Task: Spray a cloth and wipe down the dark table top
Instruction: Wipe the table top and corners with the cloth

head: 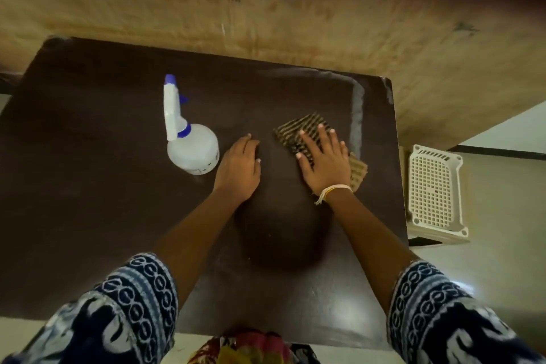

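A dark brown table top [103, 186] fills the middle of the view. My right hand [323, 161] lies flat, fingers spread, pressing a tan and black striped cloth [298, 130] onto the table right of centre. My left hand [239, 168] rests on the bare table beside it, fingers together, holding nothing. A white spray bottle [189, 142] with a blue nozzle stands left of my left hand, apart from it. A pale streak [357, 115] runs along the table near its right edge.
A white perforated plastic crate [434, 189] sits on the floor just past the table's right edge. A tan, stained wall or surface [266, 3] lies beyond the far edge. My patterned blue and white sleeves [133, 304] hang over the near edge.
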{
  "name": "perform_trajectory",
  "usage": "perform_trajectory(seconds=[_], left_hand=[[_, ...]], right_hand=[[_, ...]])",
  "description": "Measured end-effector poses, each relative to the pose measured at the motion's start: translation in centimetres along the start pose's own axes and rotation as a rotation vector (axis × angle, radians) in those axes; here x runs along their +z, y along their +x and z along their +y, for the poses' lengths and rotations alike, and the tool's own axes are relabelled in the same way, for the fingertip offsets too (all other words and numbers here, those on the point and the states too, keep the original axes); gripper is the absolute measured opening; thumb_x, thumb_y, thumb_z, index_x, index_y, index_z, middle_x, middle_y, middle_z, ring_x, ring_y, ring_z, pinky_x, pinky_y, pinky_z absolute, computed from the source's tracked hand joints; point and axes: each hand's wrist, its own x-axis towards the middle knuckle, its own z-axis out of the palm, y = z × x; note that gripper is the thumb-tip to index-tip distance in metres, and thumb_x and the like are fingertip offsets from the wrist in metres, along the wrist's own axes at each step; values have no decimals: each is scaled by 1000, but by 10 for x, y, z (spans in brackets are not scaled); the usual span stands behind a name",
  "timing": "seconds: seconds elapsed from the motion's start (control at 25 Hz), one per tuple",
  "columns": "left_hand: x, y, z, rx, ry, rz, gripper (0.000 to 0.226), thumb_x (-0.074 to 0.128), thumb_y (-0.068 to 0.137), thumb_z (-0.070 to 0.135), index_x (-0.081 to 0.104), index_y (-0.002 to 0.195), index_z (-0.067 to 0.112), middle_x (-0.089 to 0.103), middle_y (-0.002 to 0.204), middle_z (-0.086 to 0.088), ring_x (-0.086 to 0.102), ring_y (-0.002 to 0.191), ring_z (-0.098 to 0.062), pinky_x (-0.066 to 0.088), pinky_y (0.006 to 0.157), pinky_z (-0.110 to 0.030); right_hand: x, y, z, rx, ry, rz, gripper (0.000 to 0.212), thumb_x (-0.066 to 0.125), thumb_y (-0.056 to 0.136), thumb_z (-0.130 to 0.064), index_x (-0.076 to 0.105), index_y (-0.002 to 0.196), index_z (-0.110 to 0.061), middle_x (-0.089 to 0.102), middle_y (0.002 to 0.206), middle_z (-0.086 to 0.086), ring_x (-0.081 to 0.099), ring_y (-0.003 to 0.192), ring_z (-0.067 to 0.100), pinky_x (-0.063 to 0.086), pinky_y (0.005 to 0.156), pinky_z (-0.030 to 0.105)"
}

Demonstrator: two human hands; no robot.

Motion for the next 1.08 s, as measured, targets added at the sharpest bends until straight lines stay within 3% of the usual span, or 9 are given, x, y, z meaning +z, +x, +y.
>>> perform_trajectory(seconds=[0.16, 0.32, 0.4, 0.56, 0.64, 0.84, 0.96, 1.0, 1.08], left_hand=[[0, 55, 5, -9, 71, -56, 56, 44, 100, 26, 26, 151, 13, 18, 161, -9, 17, 149, -24, 20, 121, -43], [15, 69, 5, -88, 82, -9, 54, 35, 103, 26, 21, 153, 11, 13, 163, -9, 10, 151, -22, 12, 123, -37], [23, 63, 3, -63, 116, 19, 54, 32, 103, 26, 20, 153, 10, 13, 163, -8, 9, 151, -21, 8, 122, -35], [23, 64, 0, -50, 117, 40, 54, 33, 102, 25, 24, 153, 9, 18, 162, -9, 13, 150, -20, 10, 122, -35], [23, 64, 2, -61, 114, 40, 54, 34, 101, 25, 24, 153, 10, 18, 162, -8, 13, 150, -20, 11, 122, -36], [23, 64, 2, -57, 114, 45, 52, 34, 101, 24, 28, 151, 10, 22, 160, -8, 16, 149, -21, 14, 122, -37], [23, 64, 4, -91, 104, 51, 52, 33, 100, 24, 29, 150, 10, 24, 160, -8, 18, 149, -21, 15, 122, -37], [23, 64, 5, -87, 111, 52, 52, 33, 100, 24, 29, 150, 10, 24, 160, -8, 18, 149, -21, 15, 122, -37], [24, 65, 4, -85, 120, 54, 53, 33, 100, 24, 28, 151, 11, 23, 160, -7, 17, 149, -20, 15, 122, -36]], right_hand=[[-11, 18, 67, 364, 19, 81, 59, 29, 96, -56, 25, 152, -38, 16, 163, 6, 11, 150, 31, 11, 120, 51], [-9, 34, 42, 695, 94, 84, 60, 23, 98, -56, 15, 154, -37, 4, 164, 6, 1, 151, 32, 3, 121, 50], [-4, 62, 1, 640, 87, 79, 60, 22, 98, -55, 15, 154, -36, 4, 164, 8, 1, 150, 34, 3, 120, 52], [-1, 112, -64, 10, 32, -44, 57, 28, 98, -54, 24, 152, -38, 13, 163, 6, 7, 150, 34, 7, 120, 50], [-4, 133, -50, -133, 14, -62, 55, 30, 98, -55, 26, 151, -41, 16, 163, 3, 11, 150, 30, 10, 120, 48], [-27, 150, 59, 302, 22, 28, 58, 27, 97, -57, 22, 152, -40, 12, 164, 2, 8, 151, 28, 9, 121, 49], [-27, 157, 44, 519, 48, 20, 60, 22, 98, -57, 14, 154, -38, 5, 165, 5, 2, 151, 30, 4, 121, 51], [-24, 162, 21, 535, 42, 34, 61, 21, 98, -57, 13, 155, -37, 4, 165, 5, 1, 151, 32, 3, 120, 51], [-17, 175, -30, 331, 53, 9, 59, 23, 98, -55, 16, 154, -37, 5, 164, 5, 2, 151, 33, 4, 120, 51]])
